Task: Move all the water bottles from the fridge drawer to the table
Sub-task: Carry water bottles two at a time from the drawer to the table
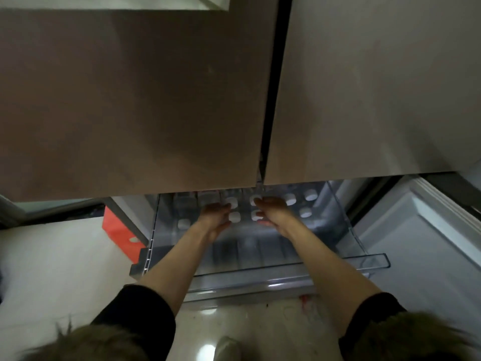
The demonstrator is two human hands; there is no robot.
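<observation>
The clear fridge drawer (286, 273) is pulled out below the upper doors. Several water bottles with white caps stand upright in its back half, such as one at the left (183, 223) and others at the right (305, 212). My left hand (214, 216) reaches in, thumb and fingers curled around the neck of a water bottle (235, 217). My right hand (273, 213) mirrors it, curled around another water bottle (255, 215). Both bottles still stand in the drawer. The bottle bodies are mostly hidden in the dim light. The table is not in view.
Two shut brown upper fridge doors (130, 100) overhang the back of the drawer. An open lower door (421, 243) stands at the right. A red box (117, 229) sits on the pale floor at the left. The drawer's front half holds nothing.
</observation>
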